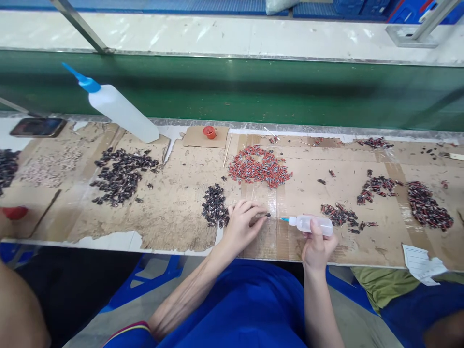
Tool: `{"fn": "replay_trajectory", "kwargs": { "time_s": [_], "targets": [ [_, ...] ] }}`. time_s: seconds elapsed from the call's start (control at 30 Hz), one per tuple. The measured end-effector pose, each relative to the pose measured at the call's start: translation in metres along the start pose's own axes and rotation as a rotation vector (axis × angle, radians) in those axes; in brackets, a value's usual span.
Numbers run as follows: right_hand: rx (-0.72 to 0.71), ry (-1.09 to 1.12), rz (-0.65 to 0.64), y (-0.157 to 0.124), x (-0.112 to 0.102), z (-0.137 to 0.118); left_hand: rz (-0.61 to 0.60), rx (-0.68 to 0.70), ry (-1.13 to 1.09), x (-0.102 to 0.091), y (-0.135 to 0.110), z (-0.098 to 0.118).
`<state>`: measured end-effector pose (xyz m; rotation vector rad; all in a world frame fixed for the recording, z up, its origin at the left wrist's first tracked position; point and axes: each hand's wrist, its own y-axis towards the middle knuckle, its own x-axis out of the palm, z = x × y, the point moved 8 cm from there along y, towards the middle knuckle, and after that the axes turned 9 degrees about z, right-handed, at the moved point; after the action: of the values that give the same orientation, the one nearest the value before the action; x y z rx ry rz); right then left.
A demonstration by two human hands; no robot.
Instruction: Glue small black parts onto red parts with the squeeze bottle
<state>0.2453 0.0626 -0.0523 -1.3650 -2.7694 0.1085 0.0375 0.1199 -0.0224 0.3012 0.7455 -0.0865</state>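
Observation:
My left hand [245, 223] pinches a small black part [268, 214] between thumb and fingertips, just above the cardboard. In my right hand [318, 249] is a small translucent squeeze bottle [314, 225], lying nearly level, its blue needle tip pointing left toward the black part but apart from it. Beside my left wrist lies a pile of small black parts [214, 203]. Beyond both hands spreads a pile of small red parts with silvery ends [259, 166]. Close to the bottle's right side is a cluster of mixed red and black pieces [339, 214].
Cardboard [174, 193] covers the bench, with a green conveyor belt [232, 92] behind it. A large white bottle [121, 111], a red cap [209, 132], a phone [38, 127] and more part piles [429, 205] lie around. People sit at both sides.

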Motion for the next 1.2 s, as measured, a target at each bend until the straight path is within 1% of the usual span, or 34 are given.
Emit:
{"fn": "replay_trajectory", "kwargs": {
  "time_s": [0.13, 0.27, 0.37, 0.67, 0.8, 1.03, 1.2],
  "targets": [
    [-0.044, -0.103, -0.025, 0.001, 0.004, -0.006, -0.006, 0.009, -0.019, 0.002, -0.002, 0.003],
    [-0.098, -0.199, -0.087, 0.000, 0.017, -0.016, 0.002, -0.035, -0.044, 0.005, -0.005, -0.004],
    [-0.114, -0.216, -0.138, -0.002, 0.026, -0.019, -0.011, -0.069, -0.064, 0.008, -0.004, -0.010],
    [-0.108, -0.219, -0.204, -0.003, 0.033, -0.017, -0.038, -0.117, -0.063, 0.008, -0.001, -0.012],
    [-0.102, -0.229, -0.208, -0.003, 0.035, -0.017, -0.042, -0.129, -0.064, 0.008, 0.000, -0.012],
    [-0.107, -0.237, -0.133, -0.004, 0.032, -0.021, -0.045, -0.138, -0.064, 0.007, 0.001, -0.011],
    [-0.082, -0.204, -0.137, -0.002, 0.030, -0.016, -0.036, -0.135, -0.074, 0.006, 0.002, -0.011]
  ]
}}
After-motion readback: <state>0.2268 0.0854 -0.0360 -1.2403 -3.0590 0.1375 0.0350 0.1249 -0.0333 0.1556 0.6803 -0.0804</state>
